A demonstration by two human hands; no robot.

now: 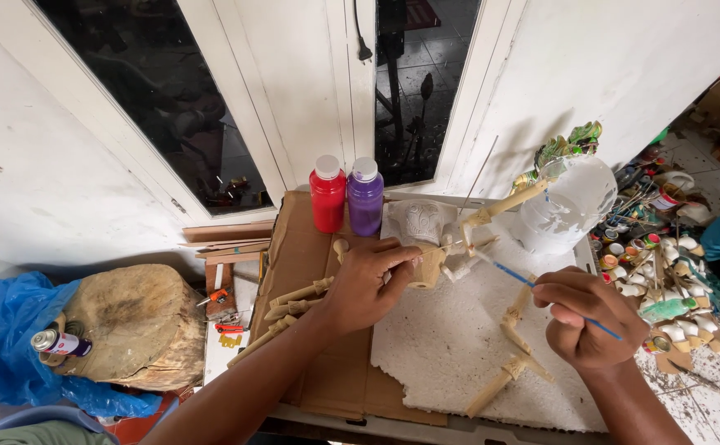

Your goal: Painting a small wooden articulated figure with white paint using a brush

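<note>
Cardboard point(335, 379) carries foam slab point(450, 346) and two bottles point(346, 196).

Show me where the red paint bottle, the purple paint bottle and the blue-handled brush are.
red paint bottle point(328, 204), head view, on its red body.
purple paint bottle point(365, 206), head view, on its purple body.
blue-handled brush point(515, 275), head view, on the blue handle between the two hands.

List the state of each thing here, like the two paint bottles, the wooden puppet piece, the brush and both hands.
Red paint bottle: upright, capped.
Purple paint bottle: upright, capped, touching the red one.
Wooden puppet piece: unpainted, held in the left hand.
Thin blue brush: held in the right hand, tip at the piece.
</note>
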